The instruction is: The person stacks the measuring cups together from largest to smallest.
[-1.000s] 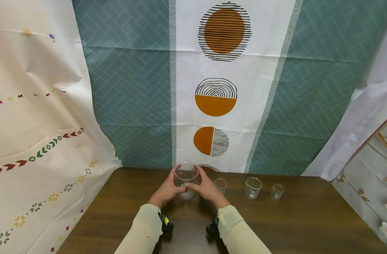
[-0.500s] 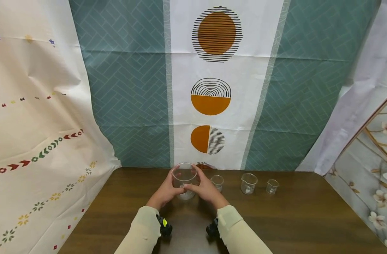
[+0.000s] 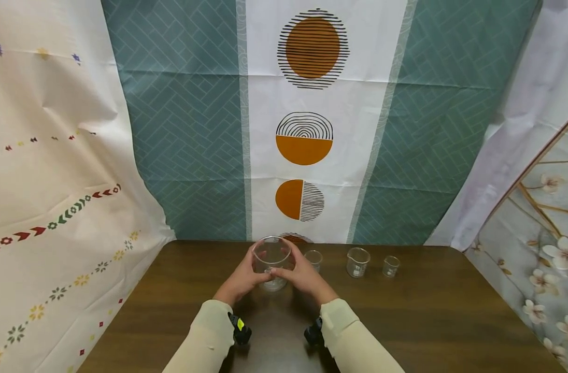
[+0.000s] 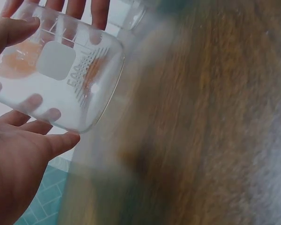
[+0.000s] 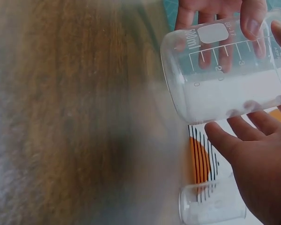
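Note:
A large clear glass beaker (image 3: 272,261) with white markings is held upright between both hands near the table's back edge. My left hand (image 3: 242,280) grips its left side, thumb in front and fingers curved around the glass. On the opposite side my right hand (image 3: 307,277) grips it the same way. The thumbs nearly meet at the front. In the right wrist view the beaker (image 5: 225,70) shows a 500 ml print and a scale, and no contents are visible. Whether its base touches the table I cannot tell.
Three smaller glass beakers stand in a row to the right: one (image 3: 314,259) just beside my right hand, a spouted one (image 3: 358,263), and the smallest (image 3: 391,266). The brown wooden table (image 3: 428,311) ends at a patterned cloth backdrop (image 3: 195,155).
The head view has turned slightly, so the small beakers and backdrop appear further left and a little higher. Both hands keep their hold on the large beaker, with little visible movement.

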Action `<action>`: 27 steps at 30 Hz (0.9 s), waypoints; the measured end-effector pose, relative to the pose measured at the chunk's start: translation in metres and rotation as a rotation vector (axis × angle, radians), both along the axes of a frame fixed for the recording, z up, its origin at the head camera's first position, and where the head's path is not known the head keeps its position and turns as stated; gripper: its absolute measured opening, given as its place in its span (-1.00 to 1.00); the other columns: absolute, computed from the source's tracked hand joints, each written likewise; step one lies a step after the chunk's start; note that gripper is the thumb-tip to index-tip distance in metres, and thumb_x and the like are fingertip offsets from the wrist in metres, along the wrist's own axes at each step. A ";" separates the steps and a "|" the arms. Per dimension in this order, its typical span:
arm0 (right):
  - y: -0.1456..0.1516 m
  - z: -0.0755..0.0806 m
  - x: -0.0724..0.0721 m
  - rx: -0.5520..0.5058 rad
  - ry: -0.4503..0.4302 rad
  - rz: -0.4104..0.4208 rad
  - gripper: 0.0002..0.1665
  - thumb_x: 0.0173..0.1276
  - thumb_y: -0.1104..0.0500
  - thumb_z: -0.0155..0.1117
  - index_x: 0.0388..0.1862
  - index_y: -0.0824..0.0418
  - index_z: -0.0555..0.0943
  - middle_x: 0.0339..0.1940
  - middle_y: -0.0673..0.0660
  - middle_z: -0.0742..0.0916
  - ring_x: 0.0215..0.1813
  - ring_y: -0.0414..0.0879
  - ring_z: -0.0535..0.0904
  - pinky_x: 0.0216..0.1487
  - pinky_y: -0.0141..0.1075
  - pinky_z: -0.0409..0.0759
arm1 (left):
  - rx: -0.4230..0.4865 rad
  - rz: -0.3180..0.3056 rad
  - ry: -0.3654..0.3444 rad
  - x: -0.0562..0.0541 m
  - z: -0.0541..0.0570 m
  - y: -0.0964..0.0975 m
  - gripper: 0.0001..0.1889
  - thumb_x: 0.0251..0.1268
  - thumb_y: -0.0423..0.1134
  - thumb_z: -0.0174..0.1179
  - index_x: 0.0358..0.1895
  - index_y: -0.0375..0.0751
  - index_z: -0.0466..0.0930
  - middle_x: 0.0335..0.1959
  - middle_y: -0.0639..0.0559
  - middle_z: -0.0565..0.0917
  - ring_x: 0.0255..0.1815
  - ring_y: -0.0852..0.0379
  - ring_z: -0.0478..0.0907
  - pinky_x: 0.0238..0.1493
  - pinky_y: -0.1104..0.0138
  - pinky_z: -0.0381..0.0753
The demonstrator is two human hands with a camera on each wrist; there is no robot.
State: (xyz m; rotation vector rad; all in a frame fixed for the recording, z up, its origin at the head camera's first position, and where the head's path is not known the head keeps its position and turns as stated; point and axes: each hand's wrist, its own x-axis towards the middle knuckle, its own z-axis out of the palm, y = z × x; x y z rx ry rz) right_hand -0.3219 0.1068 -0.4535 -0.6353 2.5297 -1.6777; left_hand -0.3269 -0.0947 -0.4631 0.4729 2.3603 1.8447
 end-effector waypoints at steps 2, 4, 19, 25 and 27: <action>0.002 -0.001 0.002 -0.004 -0.004 -0.006 0.00 0.25 -0.09 0.39 0.54 -0.16 0.04 0.47 0.23 0.34 0.49 0.31 0.21 0.33 0.16 0.35 | 0.003 -0.004 -0.002 0.002 0.001 0.001 0.02 0.03 -0.20 0.47 0.50 0.18 -0.03 0.47 -0.19 0.24 0.51 -0.26 0.11 0.31 -0.21 0.28; 0.005 -0.001 0.004 -0.002 -0.011 -0.014 0.00 0.23 -0.12 0.39 0.53 -0.21 0.05 0.48 0.20 0.34 0.50 0.29 0.21 0.34 0.14 0.34 | 0.005 -0.016 0.000 0.004 0.001 0.003 0.01 0.03 -0.19 0.47 0.50 0.17 -0.03 0.48 -0.20 0.23 0.51 -0.27 0.09 0.31 -0.22 0.27; 0.024 -0.004 0.020 -0.014 0.012 -0.024 0.02 0.21 -0.11 0.41 0.54 -0.14 0.06 0.46 0.23 0.38 0.47 0.26 0.26 0.28 0.10 0.42 | 0.012 -0.072 0.015 0.020 0.003 0.017 0.01 0.05 -0.24 0.45 0.51 0.17 -0.04 0.49 -0.25 0.19 0.54 -0.27 0.03 0.36 -0.18 0.22; 0.030 -0.004 0.028 0.036 0.023 -0.053 0.01 0.20 -0.15 0.41 0.52 -0.21 0.07 0.43 0.19 0.42 0.45 0.31 0.28 0.25 0.12 0.45 | 0.023 -0.087 0.017 0.024 0.002 0.021 0.00 0.06 -0.26 0.44 0.51 0.18 -0.02 0.49 -0.23 0.20 0.55 -0.26 0.01 0.36 -0.19 0.22; 0.032 -0.004 0.030 0.042 0.024 -0.057 0.00 0.20 -0.15 0.41 0.51 -0.23 0.08 0.43 0.19 0.42 0.45 0.32 0.28 0.25 0.12 0.45 | 0.018 -0.090 0.020 0.026 0.002 0.022 -0.01 0.06 -0.25 0.45 0.50 0.20 -0.01 0.49 -0.22 0.21 0.54 -0.27 0.03 0.33 -0.20 0.25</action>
